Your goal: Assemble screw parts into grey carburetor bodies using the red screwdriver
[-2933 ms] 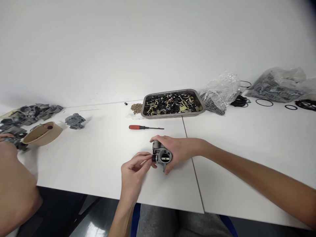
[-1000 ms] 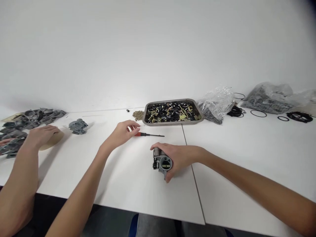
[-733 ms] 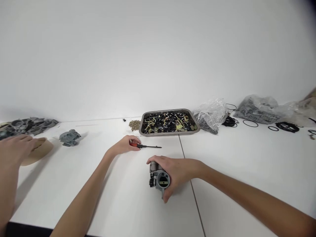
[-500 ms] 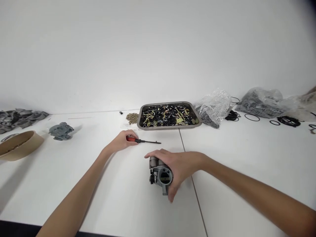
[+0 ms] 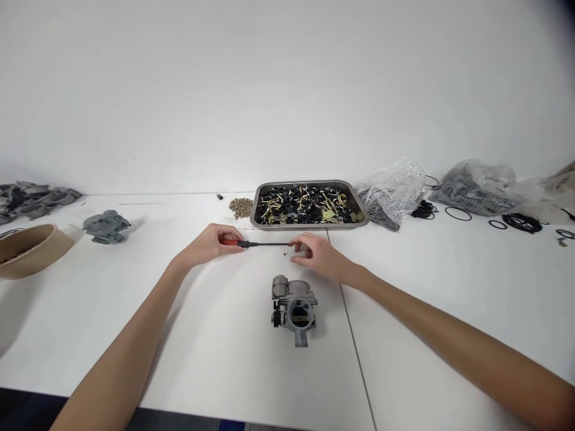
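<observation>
My left hand (image 5: 215, 244) is closed around the red and black handle of a screwdriver (image 5: 268, 243), whose shaft points right. At its tip are the bent fingers of my right hand (image 5: 320, 254), with thumb and forefinger apart; I cannot tell whether they touch the shaft. A tiny screw-like piece (image 5: 285, 254) lies on the table just left of my right thumb. Nearer to me a grey metal carburetor (image 5: 294, 311) stands on the table, its round bore facing me and a black fitting on its left side. No hand touches it.
Behind my hands stands a metal tray (image 5: 309, 227) of mixed small parts, beside a pile of brass pieces (image 5: 241, 208). Plastic bags of parts (image 5: 390, 191) and black rings (image 5: 458, 214) lie right. Leftward are another carburetor body (image 5: 106, 227) and a tan bowl (image 5: 49, 245).
My right hand has let go of the carburetor and moved up to the screwdriver's tip. The screwdriver, in my left hand, has shifted slightly left and away from me.
</observation>
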The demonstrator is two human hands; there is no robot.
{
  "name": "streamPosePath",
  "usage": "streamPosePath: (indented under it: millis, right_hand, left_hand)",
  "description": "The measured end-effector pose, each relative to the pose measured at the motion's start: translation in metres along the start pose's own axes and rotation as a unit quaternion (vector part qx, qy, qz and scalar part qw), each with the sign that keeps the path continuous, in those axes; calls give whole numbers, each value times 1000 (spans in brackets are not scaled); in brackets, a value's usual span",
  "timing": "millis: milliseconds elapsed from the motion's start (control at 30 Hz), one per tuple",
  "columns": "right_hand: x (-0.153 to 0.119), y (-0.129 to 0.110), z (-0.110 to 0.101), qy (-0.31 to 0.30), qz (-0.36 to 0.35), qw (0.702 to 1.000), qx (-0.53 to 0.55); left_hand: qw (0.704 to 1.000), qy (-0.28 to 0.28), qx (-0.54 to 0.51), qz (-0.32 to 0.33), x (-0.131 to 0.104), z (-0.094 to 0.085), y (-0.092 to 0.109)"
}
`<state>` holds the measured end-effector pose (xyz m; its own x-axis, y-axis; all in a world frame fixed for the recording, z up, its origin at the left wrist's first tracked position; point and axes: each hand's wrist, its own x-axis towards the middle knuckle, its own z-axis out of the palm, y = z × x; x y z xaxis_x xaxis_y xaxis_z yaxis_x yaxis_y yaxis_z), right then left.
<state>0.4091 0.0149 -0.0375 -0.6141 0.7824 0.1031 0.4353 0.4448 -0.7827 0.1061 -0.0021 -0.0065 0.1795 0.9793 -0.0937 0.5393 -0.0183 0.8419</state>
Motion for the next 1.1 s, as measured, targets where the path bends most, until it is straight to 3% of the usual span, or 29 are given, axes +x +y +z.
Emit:
streamPosePath:
  millis: [167,333,567,733,1100]
  right_hand:
    - [5,2,17,32,-28,999,-19]
    - [7,3,19,44,-49,998,25]
    - [9,12,11,121,11,973,198]
    - [12,17,6,132,33,945,296]
    - [14,20,8,134,48,923,356]
  left_hand:
    - [1000,-7,20,-3,-3,-9,-1]
    - [1000,-9,15,-10,-1,-11,-9]
    - [999,-3,-42,-17,1,0,-9]
    - [998,-5,-63,-14,3,8,-9]
    - [997,-17,-68,-14,7,14,-16]
